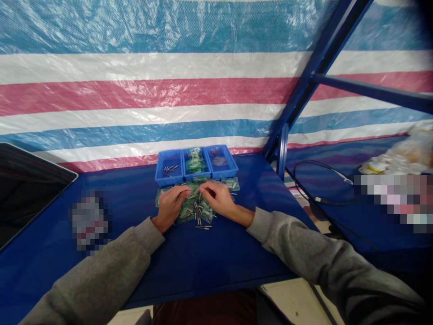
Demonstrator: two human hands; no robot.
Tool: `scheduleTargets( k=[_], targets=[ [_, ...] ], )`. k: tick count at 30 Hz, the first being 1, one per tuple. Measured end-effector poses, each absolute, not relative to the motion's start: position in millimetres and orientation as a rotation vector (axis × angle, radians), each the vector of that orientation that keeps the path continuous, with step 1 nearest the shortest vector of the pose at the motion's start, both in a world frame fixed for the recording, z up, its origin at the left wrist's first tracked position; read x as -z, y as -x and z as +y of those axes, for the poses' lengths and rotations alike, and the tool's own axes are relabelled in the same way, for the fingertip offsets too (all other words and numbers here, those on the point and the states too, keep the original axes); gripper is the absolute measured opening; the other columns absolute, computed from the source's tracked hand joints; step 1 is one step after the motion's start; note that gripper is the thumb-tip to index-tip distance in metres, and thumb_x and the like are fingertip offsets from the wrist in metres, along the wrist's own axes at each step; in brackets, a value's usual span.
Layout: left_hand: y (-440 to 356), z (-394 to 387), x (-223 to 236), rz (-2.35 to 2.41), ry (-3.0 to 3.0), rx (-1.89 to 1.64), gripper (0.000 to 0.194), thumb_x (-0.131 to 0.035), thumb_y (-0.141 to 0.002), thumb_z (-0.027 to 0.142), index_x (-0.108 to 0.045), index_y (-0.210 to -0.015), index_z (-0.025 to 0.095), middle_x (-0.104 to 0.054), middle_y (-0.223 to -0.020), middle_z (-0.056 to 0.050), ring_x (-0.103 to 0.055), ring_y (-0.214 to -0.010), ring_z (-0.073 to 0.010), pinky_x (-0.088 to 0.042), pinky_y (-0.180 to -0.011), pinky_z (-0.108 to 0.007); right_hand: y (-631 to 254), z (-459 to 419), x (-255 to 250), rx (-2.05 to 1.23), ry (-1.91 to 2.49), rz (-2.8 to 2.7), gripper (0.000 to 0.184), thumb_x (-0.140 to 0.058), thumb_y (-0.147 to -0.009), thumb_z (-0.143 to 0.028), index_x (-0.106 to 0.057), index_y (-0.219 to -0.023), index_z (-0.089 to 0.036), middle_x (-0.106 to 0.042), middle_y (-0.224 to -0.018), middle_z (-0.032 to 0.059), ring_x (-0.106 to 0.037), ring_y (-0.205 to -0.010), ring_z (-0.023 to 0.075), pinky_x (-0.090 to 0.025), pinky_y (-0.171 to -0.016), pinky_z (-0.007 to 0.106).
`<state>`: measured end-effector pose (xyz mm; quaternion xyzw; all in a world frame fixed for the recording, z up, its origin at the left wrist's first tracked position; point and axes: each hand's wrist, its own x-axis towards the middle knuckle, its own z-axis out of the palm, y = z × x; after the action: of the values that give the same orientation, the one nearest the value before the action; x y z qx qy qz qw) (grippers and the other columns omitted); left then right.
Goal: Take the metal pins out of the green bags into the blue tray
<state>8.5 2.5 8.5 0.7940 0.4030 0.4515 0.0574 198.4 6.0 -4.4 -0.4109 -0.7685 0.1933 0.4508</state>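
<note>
My left hand (171,204) is closed, thumb and fingertips pinched at the left edge of a small green-tinted clear plastic bag (194,190). Opposite it, my right hand (219,197) pinches the bag's right side, fingers curled. The fingertips partly hide the bag, so its contents are unclear. Below and between the hands lies a loose pile of thin metal pins (198,211), some on more green plastic bags (185,214). A few pins (203,227) rest on the blue table in front of the pile.
Behind the pile stand three joined blue bins: the left bin (162,179) holds a few pins, the middle bin (193,176) green packets, the right bin (230,173) small clear pieces. A dark screen (30,194) stands left. Right are a blue frame post (301,95) and a cable (306,198).
</note>
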Motion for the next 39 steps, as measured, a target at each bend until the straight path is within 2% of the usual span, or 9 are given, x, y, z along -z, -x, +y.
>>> scheduleTargets(
  k=[4, 10, 13, 16, 22, 26, 29, 39],
  targets=[
    [-7.9, 4.4, -5.5, 1.285, -2.37, -1.303, 0.015, -0.051, -0.087, 0.031, -0.061, -0.088, 0.019, -0.062, -0.064, 0.004, -0.055, -0.05, -0.0075, -0.044, -0.058, -0.02, -198.4, 5.3, 4.1, -0.498, 1.002, -1.918, 0.02, -0.046, -0.088, -0.031, -0.062, -0.086, -0.017, -0.054, -0.056, -0.0021, -0.049, -0.051, 0.011, -0.036, -0.054, 0.021],
    [-7.9, 6.2, -4.1, 1.274, -2.381, -1.265, 0.017, -0.053, -0.085, 0.034, -0.06, -0.089, 0.019, -0.06, -0.061, 0.006, -0.053, -0.047, -0.0065, -0.042, -0.055, -0.018, -200.1, 5.1, 3.7, -0.517, 0.935, -1.979, 0.017, -0.048, -0.086, -0.027, -0.061, -0.09, -0.018, -0.054, -0.058, -0.0024, -0.048, -0.052, 0.0108, -0.036, -0.054, 0.021],
    [-7.3, 6.0, -4.1, 1.295, -2.386, -1.258, 0.016, -0.053, -0.086, 0.033, -0.06, -0.089, 0.019, -0.062, -0.064, 0.005, -0.055, -0.049, -0.0066, -0.043, -0.056, -0.018, -200.3, 4.5, 2.7, -0.534, 0.872, -2.03, 0.017, -0.05, -0.084, -0.027, -0.061, -0.093, -0.018, -0.055, -0.061, -0.002, -0.047, -0.051, 0.0103, -0.036, -0.054, 0.021],
    [-6.5, 5.5, -4.3, 1.277, -2.416, -1.263, 0.017, -0.054, -0.085, 0.034, -0.061, -0.091, 0.019, -0.066, -0.073, 0.002, -0.058, -0.055, -0.0076, -0.045, -0.06, -0.019, -199.5, 3.8, 1.8, -0.527, 0.862, -2.035, 0.018, -0.049, -0.086, -0.03, -0.062, -0.088, -0.017, -0.057, -0.063, -0.0009, -0.047, -0.052, 0.0103, -0.036, -0.054, 0.021],
    [-7.3, 3.9, -6.4, 1.215, -2.477, -1.306, 0.025, -0.056, -0.084, 0.033, -0.062, -0.105, 0.02, -0.069, -0.086, -0.002, -0.062, -0.067, -0.0111, -0.048, -0.068, -0.023, -199.7, 4.4, 5.5, -0.52, 0.956, -1.883, 0.022, -0.045, -0.089, -0.032, -0.06, -0.085, -0.016, -0.054, -0.059, -0.0016, -0.046, -0.051, 0.01, -0.035, -0.053, 0.021],
    [-7.8, 3.1, -8.5, 1.221, -2.454, -1.32, 0.015, -0.055, -0.085, 0.028, -0.066, -0.091, 0.02, -0.069, -0.083, -0.001, -0.063, -0.074, -0.0117, -0.047, -0.072, -0.023, -200.1, 5.4, 5.8, -0.518, 0.956, -1.88, 0.025, -0.043, -0.09, -0.034, -0.059, -0.084, -0.016, -0.051, -0.057, -0.0021, -0.046, -0.051, 0.0099, -0.035, -0.054, 0.021],
    [-7.6, 3.2, -9.5, 1.229, -2.445, -1.293, 0.013, -0.055, -0.085, 0.026, -0.065, -0.085, 0.019, -0.067, -0.079, -0.001, -0.06, -0.071, -0.0108, -0.046, -0.071, -0.022, -199.7, 5.6, 4.2, -0.501, 0.94, -1.919, 0.028, -0.042, -0.091, -0.034, -0.06, -0.079, -0.016, -0.053, -0.059, -0.0009, -0.047, -0.054, 0.0104, -0.035, -0.056, 0.021],
    [-6.9, 2.8, -8.9, 1.267, -2.503, -1.184, 0.022, -0.051, -0.087, 0.026, -0.059, -0.069, 0.016, -0.056, -0.064, 0.001, -0.052, -0.06, -0.0094, -0.04, -0.062, -0.022, -198.6, 4.8, 3.0, -0.502, 0.882, -1.963, 0.021, -0.046, -0.09, -0.032, -0.06, -0.086, -0.016, -0.059, -0.067, 0.0005, -0.05, -0.057, 0.0107, -0.037, -0.058, 0.021]
  ],
)
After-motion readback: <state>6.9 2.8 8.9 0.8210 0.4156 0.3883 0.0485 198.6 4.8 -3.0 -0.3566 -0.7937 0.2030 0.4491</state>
